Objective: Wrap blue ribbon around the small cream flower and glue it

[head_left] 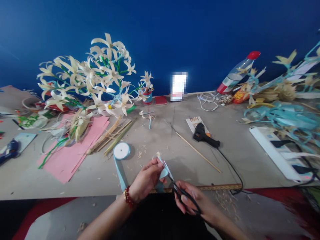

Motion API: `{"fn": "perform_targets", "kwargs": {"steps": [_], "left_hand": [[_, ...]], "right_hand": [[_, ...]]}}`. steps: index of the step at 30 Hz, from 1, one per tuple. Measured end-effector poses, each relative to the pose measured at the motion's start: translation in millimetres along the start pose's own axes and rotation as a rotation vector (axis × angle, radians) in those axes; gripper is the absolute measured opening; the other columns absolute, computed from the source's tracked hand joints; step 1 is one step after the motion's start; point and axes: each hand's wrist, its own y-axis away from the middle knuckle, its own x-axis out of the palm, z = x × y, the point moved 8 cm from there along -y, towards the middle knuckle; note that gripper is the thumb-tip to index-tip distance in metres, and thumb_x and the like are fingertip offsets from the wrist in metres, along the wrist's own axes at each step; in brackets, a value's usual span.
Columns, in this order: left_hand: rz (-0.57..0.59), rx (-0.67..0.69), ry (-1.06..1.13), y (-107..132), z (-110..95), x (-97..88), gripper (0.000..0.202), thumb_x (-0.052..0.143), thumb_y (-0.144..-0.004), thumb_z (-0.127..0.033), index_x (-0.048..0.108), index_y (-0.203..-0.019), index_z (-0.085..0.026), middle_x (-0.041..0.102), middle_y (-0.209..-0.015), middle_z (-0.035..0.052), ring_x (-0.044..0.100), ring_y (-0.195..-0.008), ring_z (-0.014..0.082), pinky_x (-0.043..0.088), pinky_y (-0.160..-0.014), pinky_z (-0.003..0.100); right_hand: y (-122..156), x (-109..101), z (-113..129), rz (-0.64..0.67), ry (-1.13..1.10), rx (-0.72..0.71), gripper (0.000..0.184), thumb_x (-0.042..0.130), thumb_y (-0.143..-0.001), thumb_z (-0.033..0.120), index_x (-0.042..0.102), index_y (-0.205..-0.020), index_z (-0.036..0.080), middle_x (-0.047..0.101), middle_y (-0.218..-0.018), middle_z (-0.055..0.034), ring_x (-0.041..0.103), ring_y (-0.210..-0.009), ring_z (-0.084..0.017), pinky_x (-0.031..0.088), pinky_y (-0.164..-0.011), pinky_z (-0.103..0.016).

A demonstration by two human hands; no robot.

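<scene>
My left hand (146,178), with a red bead bracelet on the wrist, pinches a small pale piece wrapped in light blue ribbon (163,168) just above the table's front edge. My right hand (193,200) grips black-handled scissors (176,186), whose blades point up-left and meet the ribbon piece. A light blue ribbon roll (121,150) lies to the left of my hands, its loose tail running down toward me.
A black glue gun (205,136) with its cord and a long thin stick (197,151) lie right of centre. Pale handmade flowers (100,80) stand at the back left over pink paper (75,150). A bottle (236,75), a white power strip (277,151) and blue ribbon flowers (287,113) fill the right side.
</scene>
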Motion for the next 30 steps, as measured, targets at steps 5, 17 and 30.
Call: {"fn": "perform_targets", "kwargs": {"steps": [5, 17, 30], "left_hand": [[-0.09, 0.044, -0.02, -1, -4, -3.1, 0.021, 0.081, -0.07, -0.029, 0.068, -0.077, -0.014, 0.058, -0.077, 0.0016, 0.053, -0.063, 0.0101, 0.046, -0.057, 0.023], [-0.079, 0.084, -0.11, 1, -10, -4.0, 0.019, 0.079, -0.073, -0.028, 0.068, -0.08, -0.014, 0.058, -0.075, -0.0008, 0.055, -0.062, 0.0088, 0.048, -0.058, 0.022], [0.08, 0.126, -0.277, 5, -16, -3.0, 0.025, 0.075, -0.078, -0.024, 0.068, -0.101, -0.015, 0.057, -0.081, 0.002, 0.053, -0.07, 0.0111, 0.046, -0.066, 0.025]], "right_hand": [[1, 0, 0, -0.009, 0.02, 0.002, 0.055, 0.059, -0.077, 0.072, 0.042, -0.085, 0.02, 0.049, -0.059, 0.0054, 0.028, -0.046, -0.006, 0.019, -0.043, -0.021], [0, -4, -6, -0.009, -0.012, 0.017, 0.058, 0.061, -0.074, 0.074, 0.042, -0.086, 0.02, 0.05, -0.058, 0.0054, 0.028, -0.043, -0.006, 0.019, -0.041, -0.02], [-2, -4, -9, -0.03, -0.043, 0.01, 0.055, 0.061, -0.076, 0.072, 0.043, -0.087, 0.021, 0.05, -0.057, 0.0057, 0.028, -0.043, -0.006, 0.018, -0.041, -0.02]]}}
